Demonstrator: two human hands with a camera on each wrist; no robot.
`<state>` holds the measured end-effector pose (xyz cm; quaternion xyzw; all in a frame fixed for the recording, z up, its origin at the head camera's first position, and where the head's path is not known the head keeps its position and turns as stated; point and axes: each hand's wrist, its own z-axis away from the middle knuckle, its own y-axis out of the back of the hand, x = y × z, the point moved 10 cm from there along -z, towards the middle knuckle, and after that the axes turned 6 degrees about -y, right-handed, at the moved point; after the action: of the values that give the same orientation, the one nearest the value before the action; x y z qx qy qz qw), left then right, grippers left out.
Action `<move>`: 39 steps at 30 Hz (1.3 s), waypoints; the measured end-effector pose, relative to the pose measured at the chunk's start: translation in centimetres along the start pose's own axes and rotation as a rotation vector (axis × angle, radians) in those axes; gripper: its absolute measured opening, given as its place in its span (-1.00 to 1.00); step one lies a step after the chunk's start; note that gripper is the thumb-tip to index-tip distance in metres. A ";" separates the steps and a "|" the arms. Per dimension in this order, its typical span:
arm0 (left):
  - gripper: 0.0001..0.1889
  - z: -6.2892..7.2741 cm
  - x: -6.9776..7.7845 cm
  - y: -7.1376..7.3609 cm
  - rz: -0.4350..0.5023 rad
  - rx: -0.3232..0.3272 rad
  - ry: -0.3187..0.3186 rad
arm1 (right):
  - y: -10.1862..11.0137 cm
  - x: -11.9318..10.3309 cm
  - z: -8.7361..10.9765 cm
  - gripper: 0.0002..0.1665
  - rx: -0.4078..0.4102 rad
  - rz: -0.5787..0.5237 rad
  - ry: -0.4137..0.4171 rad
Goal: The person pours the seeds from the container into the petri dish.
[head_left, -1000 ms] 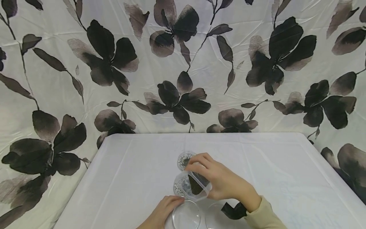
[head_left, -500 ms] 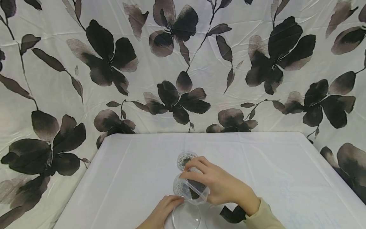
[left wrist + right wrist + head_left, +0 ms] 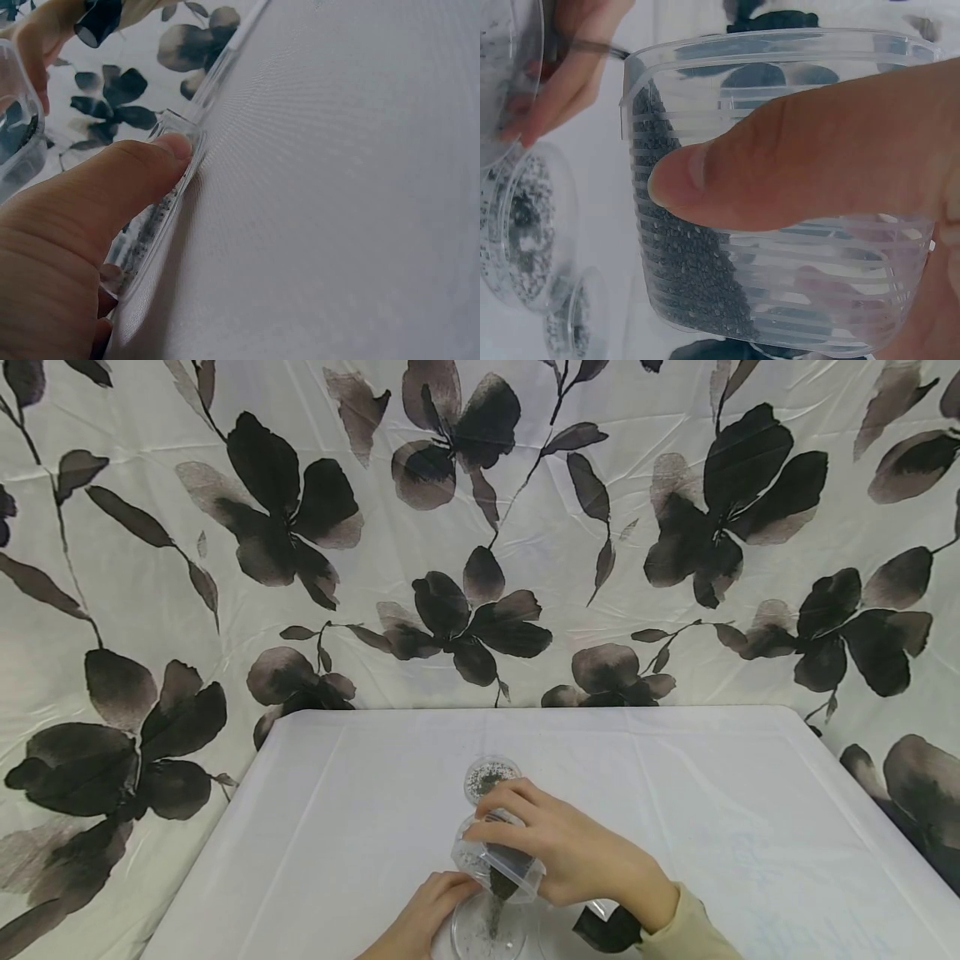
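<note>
My right hand (image 3: 581, 852) grips a clear ribbed plastic tub (image 3: 817, 277), tilted to the left. Dark, small seed-like grains (image 3: 694, 277) are heaped against its lower wall. A stream of these grains (image 3: 493, 917) falls from the tub into a clear round petri dish (image 3: 460, 943) near the front of the table. My left hand (image 3: 431, 906) holds that dish at its side, thumb on the rim and a fingertip lower down in the left wrist view. Right behind stands another petri dish (image 3: 467, 862) with scattered grains, partly hidden by the tub.
A farther petri dish (image 3: 491, 779), also with dark grains, stands beyond the tub. The faint edge of another clear round dish (image 3: 546, 935) shows at the front right. A black band (image 3: 606, 933) hangs at my right wrist. The white table (image 3: 337, 802) ends at a floral curtain.
My right hand has moved slightly left and toward me, tipping the tub further. Grains now fall into the front petri dish, which showed none before. My left hand stays put.
</note>
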<state>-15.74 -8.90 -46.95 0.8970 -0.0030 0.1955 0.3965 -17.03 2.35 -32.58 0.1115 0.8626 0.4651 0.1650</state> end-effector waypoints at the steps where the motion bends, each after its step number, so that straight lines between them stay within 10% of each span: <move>1: -0.12 0.0 0.0 0.0 0.002 0.001 -0.004 | 0.0 0.0 0.0 0.23 -0.002 0.001 0.000; 39: -0.09 0.4 -0.5 -0.2 0.036 -0.038 0.075 | -0.6 0.4 0.1 0.28 -0.007 -0.011 0.008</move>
<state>-16.06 -9.09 -47.53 0.8810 -0.0078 0.2361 0.4099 -17.41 2.26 -33.24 0.1043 0.8621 0.4678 0.1647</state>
